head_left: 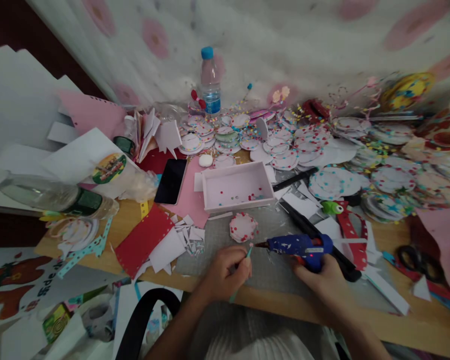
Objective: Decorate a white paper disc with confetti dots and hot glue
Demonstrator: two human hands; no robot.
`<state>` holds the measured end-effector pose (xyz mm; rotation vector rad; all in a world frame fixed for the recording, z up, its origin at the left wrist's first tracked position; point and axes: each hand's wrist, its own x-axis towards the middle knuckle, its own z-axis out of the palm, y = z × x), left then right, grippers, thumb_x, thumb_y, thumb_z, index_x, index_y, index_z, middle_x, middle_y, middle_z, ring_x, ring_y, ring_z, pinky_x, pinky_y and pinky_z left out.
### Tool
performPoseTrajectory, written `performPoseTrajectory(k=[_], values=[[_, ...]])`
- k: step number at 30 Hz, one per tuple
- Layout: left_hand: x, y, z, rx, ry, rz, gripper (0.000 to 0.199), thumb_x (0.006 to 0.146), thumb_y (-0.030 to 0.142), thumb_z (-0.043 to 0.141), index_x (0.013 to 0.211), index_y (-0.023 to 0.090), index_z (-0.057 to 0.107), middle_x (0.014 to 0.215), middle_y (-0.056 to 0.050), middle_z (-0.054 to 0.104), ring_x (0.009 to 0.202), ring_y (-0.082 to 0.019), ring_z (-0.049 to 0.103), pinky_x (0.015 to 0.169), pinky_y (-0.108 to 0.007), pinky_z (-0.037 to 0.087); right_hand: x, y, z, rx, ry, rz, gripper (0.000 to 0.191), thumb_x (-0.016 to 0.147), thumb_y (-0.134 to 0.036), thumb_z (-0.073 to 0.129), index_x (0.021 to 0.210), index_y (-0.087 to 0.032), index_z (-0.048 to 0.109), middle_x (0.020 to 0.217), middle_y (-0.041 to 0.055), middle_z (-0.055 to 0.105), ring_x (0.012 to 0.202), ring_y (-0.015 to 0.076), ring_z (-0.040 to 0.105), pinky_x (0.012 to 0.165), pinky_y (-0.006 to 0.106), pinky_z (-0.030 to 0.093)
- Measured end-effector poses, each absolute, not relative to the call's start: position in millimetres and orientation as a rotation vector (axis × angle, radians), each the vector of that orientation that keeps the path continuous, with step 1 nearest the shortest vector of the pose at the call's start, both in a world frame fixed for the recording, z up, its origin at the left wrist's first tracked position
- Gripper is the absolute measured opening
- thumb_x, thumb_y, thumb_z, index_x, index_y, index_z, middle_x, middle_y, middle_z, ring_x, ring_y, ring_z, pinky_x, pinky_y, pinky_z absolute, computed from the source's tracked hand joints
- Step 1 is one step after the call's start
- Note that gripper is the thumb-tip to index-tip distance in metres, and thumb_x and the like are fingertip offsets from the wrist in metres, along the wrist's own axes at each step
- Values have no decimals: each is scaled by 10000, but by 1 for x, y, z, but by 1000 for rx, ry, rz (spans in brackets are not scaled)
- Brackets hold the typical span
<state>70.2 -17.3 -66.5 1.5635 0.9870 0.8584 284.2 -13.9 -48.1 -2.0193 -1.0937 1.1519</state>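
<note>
My left hand (228, 272) pinches a thin light-green stick (248, 252) near the table's front edge; a tiny pinkish piece sits at the stick's upper tip. In my right hand (322, 280) is a blue glue gun (300, 247), its nozzle pointing left, close to that tip. Whether nozzle and piece touch is too small to tell. Just beyond lies a round white paper piece rimmed with small red pieces (243, 227). Behind it stands a shallow white box (238, 187) holding a few small coloured bits.
A black phone (171, 181) lies left of the box. Plastic bottles stand at the back (210, 82) and lie at left (60, 195). Decorated paper discs (332, 183) crowd the back and right. Black scissors (420, 262) lie far right, paper scraps (189, 232) left.
</note>
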Motion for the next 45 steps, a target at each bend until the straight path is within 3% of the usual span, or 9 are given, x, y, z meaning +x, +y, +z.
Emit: performPoseTrajectory(k=[15,45], values=[[70,-18,-69,1559,973,866,340,924,185,380,589,176,432,596,-9,518,611,-125,512,638,-250,382,283,-14,-49,-2017,-1120,1123,158,499,-326,621,540,-197,541,428,-30,478,421,116,415,390,236,304],[69,-17,-67,1562,964,870,362,922,221,377,565,181,418,574,-15,518,593,-124,506,628,-256,387,282,-15,-52,-2008,-1171,1134,157,536,-326,595,530,-202,499,434,-51,417,408,86,343,371,224,270]])
